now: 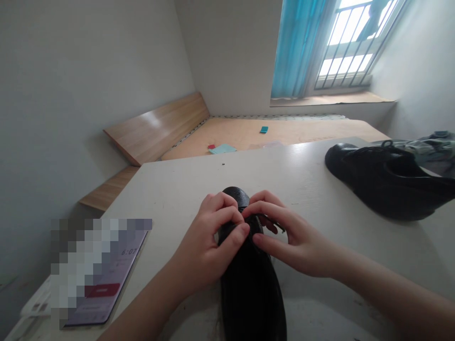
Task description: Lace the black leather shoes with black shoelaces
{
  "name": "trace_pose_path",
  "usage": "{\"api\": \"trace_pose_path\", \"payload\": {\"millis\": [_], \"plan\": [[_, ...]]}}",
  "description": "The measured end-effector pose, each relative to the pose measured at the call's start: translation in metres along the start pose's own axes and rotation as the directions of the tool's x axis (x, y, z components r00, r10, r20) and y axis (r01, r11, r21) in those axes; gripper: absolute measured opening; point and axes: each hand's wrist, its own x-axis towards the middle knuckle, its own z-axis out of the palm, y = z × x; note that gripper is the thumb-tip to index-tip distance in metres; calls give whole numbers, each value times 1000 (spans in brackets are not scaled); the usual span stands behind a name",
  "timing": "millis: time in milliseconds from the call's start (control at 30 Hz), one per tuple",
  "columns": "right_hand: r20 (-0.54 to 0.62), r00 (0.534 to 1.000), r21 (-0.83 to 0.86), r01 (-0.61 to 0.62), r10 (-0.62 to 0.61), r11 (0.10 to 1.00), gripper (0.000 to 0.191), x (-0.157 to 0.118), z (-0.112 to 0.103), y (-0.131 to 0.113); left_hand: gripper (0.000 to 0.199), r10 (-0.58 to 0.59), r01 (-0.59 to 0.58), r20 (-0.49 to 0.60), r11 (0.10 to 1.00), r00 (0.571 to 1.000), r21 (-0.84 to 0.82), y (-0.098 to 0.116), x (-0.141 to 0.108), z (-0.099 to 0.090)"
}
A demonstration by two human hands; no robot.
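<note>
A black shoe [254, 298] points away from me on the white table, its toe at the far end and its opening close to me. My left hand [216, 234] is closed over the left side of the lacing area, gripping the shoe with fingers and thumb. From the right, my right hand [284, 232] has its fingers curled at the same spot, on a dark shoelace [272, 220] whose loose end sticks out to the right. The fingertips of both hands almost meet, so the eyelets and the exact pinch are partly hidden.
Another black laced shoe [377, 177] rests on the table's right side. At the left edge lies a phone [117, 279], partly pixelated. Beyond the white table [177, 180] is a bed [305, 130] with a wooden headboard [159, 128] and small teal items. A barred window stands behind.
</note>
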Motion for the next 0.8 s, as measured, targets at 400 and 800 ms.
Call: {"api": "trace_pose_path", "payload": {"millis": [400,800], "plan": [[-90,984,-48,147,-151,988,5,-1,4,-7,61,-10,82,112,747,994,-660,3,-3,-28],[49,985,871,-124,167,476,30,6,-23,-9,66,292,4,98,309,951,-951,-1,2,-38]]}}
